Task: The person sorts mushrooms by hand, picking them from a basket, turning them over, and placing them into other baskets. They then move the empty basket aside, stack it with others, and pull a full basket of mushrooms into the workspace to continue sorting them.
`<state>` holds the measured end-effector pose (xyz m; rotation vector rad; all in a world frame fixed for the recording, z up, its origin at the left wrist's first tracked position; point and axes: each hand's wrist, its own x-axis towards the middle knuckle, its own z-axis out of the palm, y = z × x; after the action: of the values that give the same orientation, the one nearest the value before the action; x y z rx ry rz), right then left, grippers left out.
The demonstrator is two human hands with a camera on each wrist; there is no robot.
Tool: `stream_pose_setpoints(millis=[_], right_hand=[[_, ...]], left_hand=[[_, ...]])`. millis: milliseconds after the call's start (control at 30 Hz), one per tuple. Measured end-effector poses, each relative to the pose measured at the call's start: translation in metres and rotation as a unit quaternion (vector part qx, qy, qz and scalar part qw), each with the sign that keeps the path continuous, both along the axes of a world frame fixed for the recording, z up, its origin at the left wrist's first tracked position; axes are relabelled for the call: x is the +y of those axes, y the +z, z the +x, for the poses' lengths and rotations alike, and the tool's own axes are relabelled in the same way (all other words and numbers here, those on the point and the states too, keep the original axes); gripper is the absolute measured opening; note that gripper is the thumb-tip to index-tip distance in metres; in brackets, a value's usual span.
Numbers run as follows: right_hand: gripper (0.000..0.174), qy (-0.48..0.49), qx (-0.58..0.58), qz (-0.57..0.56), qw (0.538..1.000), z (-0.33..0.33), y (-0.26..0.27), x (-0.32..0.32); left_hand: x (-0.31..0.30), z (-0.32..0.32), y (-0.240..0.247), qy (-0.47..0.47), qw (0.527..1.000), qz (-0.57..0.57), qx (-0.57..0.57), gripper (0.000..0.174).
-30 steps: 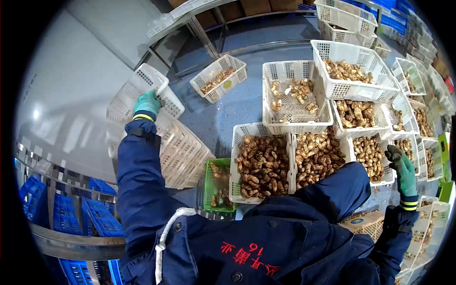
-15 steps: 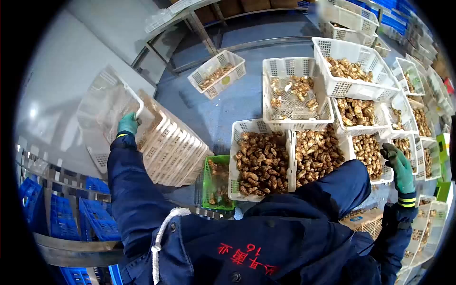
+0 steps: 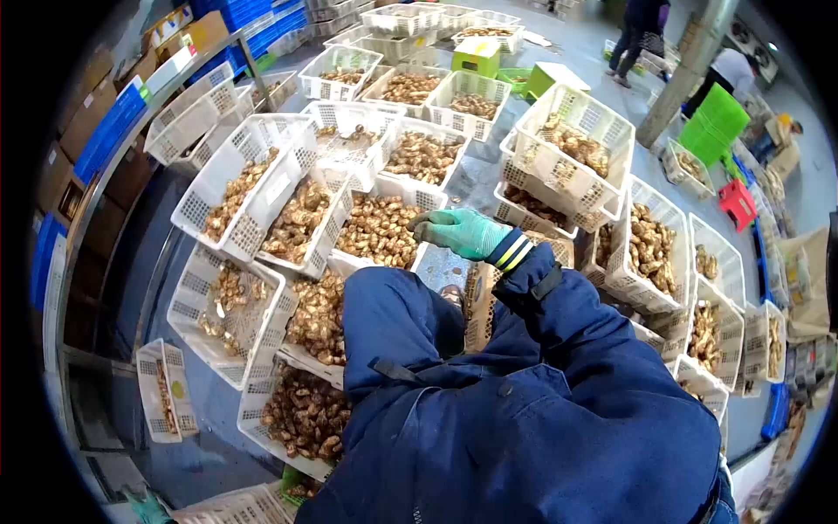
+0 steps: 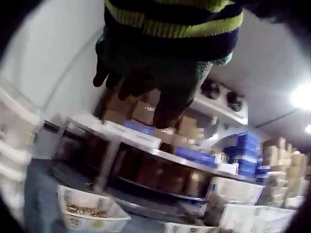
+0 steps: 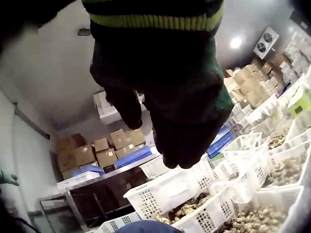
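Note:
My right hand (image 3: 463, 233), in a green glove, hangs relaxed above my lap beside a white crate (image 3: 421, 260) of brown, knobbly mushroom-like pieces (image 3: 377, 231); it holds nothing. In the right wrist view the hand (image 5: 163, 111) has its fingers pointing down, above several white crates. Only part of my left hand (image 3: 148, 507) shows at the bottom left of the head view, next to stacked white crates (image 3: 236, 508). The left wrist view shows this hand (image 4: 150, 73) with loose, spread fingers and nothing in them, white crate edges (image 4: 14, 131) to its left.
Filled white crates (image 3: 223, 210) surround my legs on the blue floor. A metal rack (image 3: 65, 288) with boxes stands at the left. A post (image 3: 694, 70), green crates (image 3: 716, 122), a red stool (image 3: 738, 205) and several people (image 3: 642, 35) are at the back right.
The head view has swung right. My left hand has let go of the white crate it gripped by the rim. The right hand now lies over my lap, near the middle of the view.

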<state>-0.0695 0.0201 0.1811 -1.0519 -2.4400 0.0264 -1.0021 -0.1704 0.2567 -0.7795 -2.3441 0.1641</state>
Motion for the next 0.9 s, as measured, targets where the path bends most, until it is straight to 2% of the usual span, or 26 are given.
stream_pose_setpoints(millis=[33,67,100,133,167,200,267,300,333,367,400,467,533,600,633,667,733,767,800,900], right_hand=[[0.029,-0.028,0.021,-0.041,0.999,0.013,-0.015,-0.003],[0.029,-0.134,0.106,-0.238,0.956,0.020,-0.005,-0.018],[0.025,-0.110,0.105,-0.166,0.974,0.033,-0.004,-0.029],[0.024,-0.087,0.105,-0.096,0.986,0.050,-0.003,-0.043],[0.023,-0.112,0.069,-0.079,0.988,0.066,-0.001,-0.057],[0.026,-0.150,0.106,-0.122,0.975,0.087,-0.008,-0.071],[0.029,-0.305,0.297,-0.278,0.861,0.105,0.009,-0.111],[0.032,-0.362,0.412,-0.317,0.774,0.114,0.017,-0.131],[0.036,-0.381,0.543,-0.326,0.673,0.125,0.018,-0.149],[0.044,-0.363,0.577,-0.312,0.662,0.147,0.011,-0.166],[0.047,-0.375,0.661,-0.282,0.586,0.155,0.014,-0.181],[0.045,-0.435,0.698,-0.208,0.530,0.183,0.004,-0.202],[0.049,-0.417,0.728,-0.204,0.504,0.213,-0.006,-0.216],[0.077,-0.471,0.701,-0.250,0.474,0.238,-0.014,-0.216],[0.092,-0.455,0.714,-0.263,0.463,0.249,-0.023,-0.211],[0.096,-0.448,0.729,-0.263,0.445,0.265,-0.036,-0.202],[0.101,-0.458,0.731,-0.263,0.433,0.284,-0.039,-0.182],[0.105,-0.445,0.749,-0.274,0.408,0.296,-0.045,-0.168],[0.108,-0.443,0.742,-0.288,0.412,0.309,-0.049,-0.154],[0.109,-0.457,0.751,-0.271,0.392,0.333,-0.065,-0.116]], left_hand=[[0.031,-0.001,0.007,-0.181,0.970,0.066,-0.146,0.063],[0.066,0.078,0.033,-0.199,0.967,0.061,-0.148,0.058],[0.099,0.103,0.038,-0.300,0.934,0.092,-0.170,0.056],[0.120,0.165,0.061,-0.372,0.909,0.074,-0.176,0.052],[0.147,0.191,0.064,-0.432,0.882,0.094,-0.161,0.048],[0.176,0.204,0.072,-0.460,0.875,0.060,-0.136,0.046],[0.211,0.285,0.088,-0.582,0.780,0.074,-0.218,0.045],[0.223,0.323,0.094,-0.613,0.758,0.055,-0.217,0.044],[0.232,0.361,0.100,-0.643,0.735,0.035,-0.214,0.043],[0.236,0.404,0.104,-0.678,0.687,0.027,-0.261,0.042],[0.248,0.432,0.103,-0.726,0.638,0.014,-0.258,0.040],[0.259,0.507,0.102,-0.765,0.535,-0.019,-0.359,0.040],[0.268,0.577,0.099,-0.814,0.496,-0.078,-0.291,0.040],[0.268,0.649,0.084,-0.817,0.420,-0.111,-0.378,0.041],[0.270,0.681,0.073,-0.812,0.413,-0.133,-0.389,0.044],[0.273,0.716,0.061,-0.807,0.405,-0.157,-0.401,0.046],[0.275,0.775,0.034,-0.780,0.343,-0.198,-0.485,0.053],[0.268,0.800,0.025,-0.768,0.339,-0.209,-0.502,0.058],[0.263,0.822,0.017,-0.761,0.313,-0.226,-0.522,0.059],[0.245,0.865,-0.003,-0.730,0.283,-0.262,-0.564,0.058]])
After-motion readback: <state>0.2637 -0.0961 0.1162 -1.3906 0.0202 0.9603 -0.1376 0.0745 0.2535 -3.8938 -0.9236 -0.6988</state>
